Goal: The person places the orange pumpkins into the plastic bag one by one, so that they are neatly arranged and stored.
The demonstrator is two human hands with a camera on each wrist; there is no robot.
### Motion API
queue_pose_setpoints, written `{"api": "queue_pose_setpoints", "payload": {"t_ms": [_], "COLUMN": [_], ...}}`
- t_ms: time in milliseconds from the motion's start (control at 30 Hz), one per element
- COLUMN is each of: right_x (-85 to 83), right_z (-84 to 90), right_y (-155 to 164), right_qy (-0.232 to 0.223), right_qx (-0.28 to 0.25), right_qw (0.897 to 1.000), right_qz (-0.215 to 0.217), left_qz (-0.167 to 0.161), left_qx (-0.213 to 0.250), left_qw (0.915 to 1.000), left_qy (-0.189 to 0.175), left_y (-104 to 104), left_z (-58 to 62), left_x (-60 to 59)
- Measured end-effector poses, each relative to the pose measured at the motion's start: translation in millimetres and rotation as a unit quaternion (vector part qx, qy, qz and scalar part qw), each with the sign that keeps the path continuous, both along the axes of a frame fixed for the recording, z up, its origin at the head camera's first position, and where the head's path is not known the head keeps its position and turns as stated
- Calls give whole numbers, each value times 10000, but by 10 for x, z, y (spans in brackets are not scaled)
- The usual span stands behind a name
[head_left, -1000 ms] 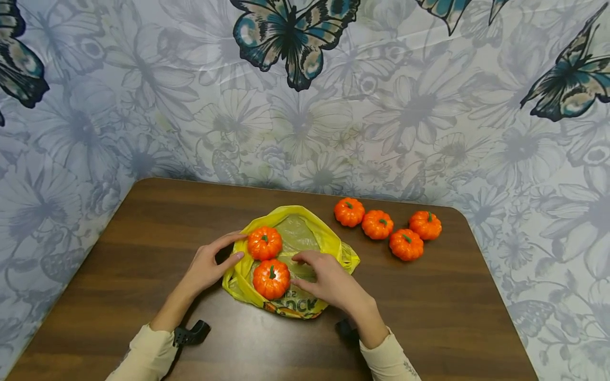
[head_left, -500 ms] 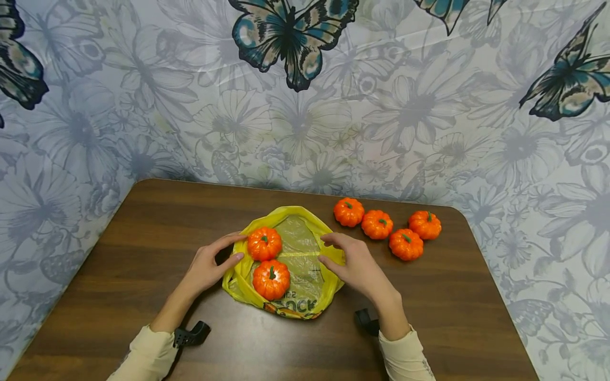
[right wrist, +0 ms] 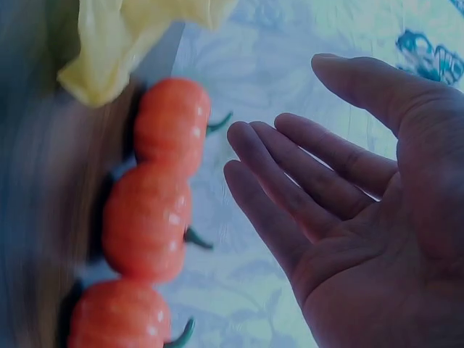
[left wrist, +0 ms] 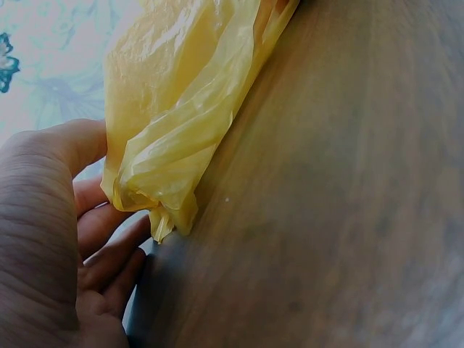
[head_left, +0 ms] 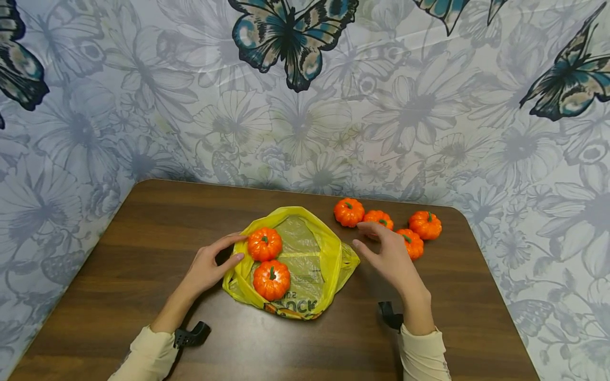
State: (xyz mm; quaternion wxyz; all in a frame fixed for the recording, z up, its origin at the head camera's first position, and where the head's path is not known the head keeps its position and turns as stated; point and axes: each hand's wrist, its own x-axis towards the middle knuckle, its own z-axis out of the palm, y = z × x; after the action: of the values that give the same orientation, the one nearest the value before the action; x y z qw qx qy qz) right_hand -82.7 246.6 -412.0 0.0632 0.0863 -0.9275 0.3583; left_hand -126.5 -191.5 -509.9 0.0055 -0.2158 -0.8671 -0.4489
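Note:
A yellow plastic bag (head_left: 331, 259) lies on the table with its mouth spread open. Two small orange pumpkins (head_left: 271, 279) with green stems sit inside, toward its left side. My left hand (head_left: 209, 267) rests against the bag's left edge, thumb and fingers spread apart; the left wrist view shows the thumb touching the yellow film (left wrist: 174, 123). To the right of the bag, my right hand (head_left: 393, 259) hovers by several more pumpkins (head_left: 349, 212), partly covering two of them. In the right wrist view its fingers (right wrist: 319, 181) are extended and hold nothing, beside a row of pumpkins (right wrist: 148, 225).
The brown wooden table (head_left: 143, 227) has its back edge close to a wall covering (head_left: 305, 132) printed with flowers and butterflies. Black wrist mounts (head_left: 193, 334) are strapped to both forearms. Green and black print shows on the bag's near side.
My right hand has moved from inside the bag, over its right rim, to the pumpkins at the right. My left hand and the two pumpkins in the bag have stayed put.

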Motion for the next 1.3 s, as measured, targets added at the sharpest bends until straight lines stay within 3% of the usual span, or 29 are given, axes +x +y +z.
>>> {"api": "queue_pose_setpoints", "payload": {"t_ms": [600, 933, 1300], "right_x": [61, 164, 200], "right_z": [-17, -23, -55], "right_y": [641, 918, 1045], "right_qy": [460, 475, 435], "right_qx": [25, -101, -69], "right_qw": [9942, 9864, 9812], "right_qz": [-971, -1568, -1877], "left_qz": [23, 14, 10], "left_qx": [65, 62, 5], "left_qw": [9999, 9999, 10000], "left_qy": [-86, -107, -44], "left_y": [-3, -3, 0], "left_z": [22, 3, -4], "left_x": [6, -2, -2]}}
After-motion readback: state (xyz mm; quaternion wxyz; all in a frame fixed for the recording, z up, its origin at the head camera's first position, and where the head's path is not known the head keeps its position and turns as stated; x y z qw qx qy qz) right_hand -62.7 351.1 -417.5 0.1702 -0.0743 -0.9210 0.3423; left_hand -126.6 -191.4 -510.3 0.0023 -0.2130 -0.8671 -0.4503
